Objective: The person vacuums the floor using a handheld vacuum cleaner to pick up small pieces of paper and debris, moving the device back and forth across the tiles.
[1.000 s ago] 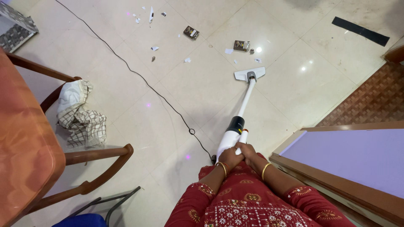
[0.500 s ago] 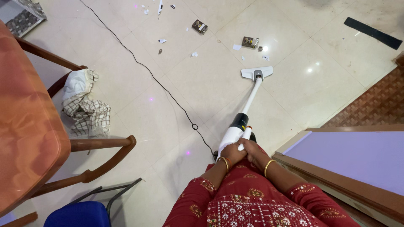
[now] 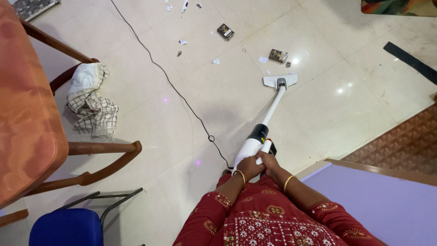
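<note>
I hold a white stick vacuum cleaner [image 3: 255,141] with both hands at its handle. My left hand [image 3: 248,166] and my right hand [image 3: 270,163] wrap the grip side by side, each wrist with a gold bangle. The wand slopes away to the flat white floor head [image 3: 280,81], which rests on the cream tiles. Just beyond the head lie a small dark packet [image 3: 277,55] and white paper scraps [image 3: 263,59]. A second dark packet [image 3: 225,32] lies farther off.
A black cord [image 3: 182,98] runs across the floor to the vacuum. A wooden chair [image 3: 104,150] with a checked cloth [image 3: 91,105] stands left beside an orange table [image 3: 27,114]. A blue chair [image 3: 63,227] is lower left, a lilac board [image 3: 378,200] lower right, a brown mat [image 3: 409,143] at right.
The view has shifted, so floor items sit lower in the picture. The floor head has edged closer to the packet and scraps. Both hands keep their grip.
</note>
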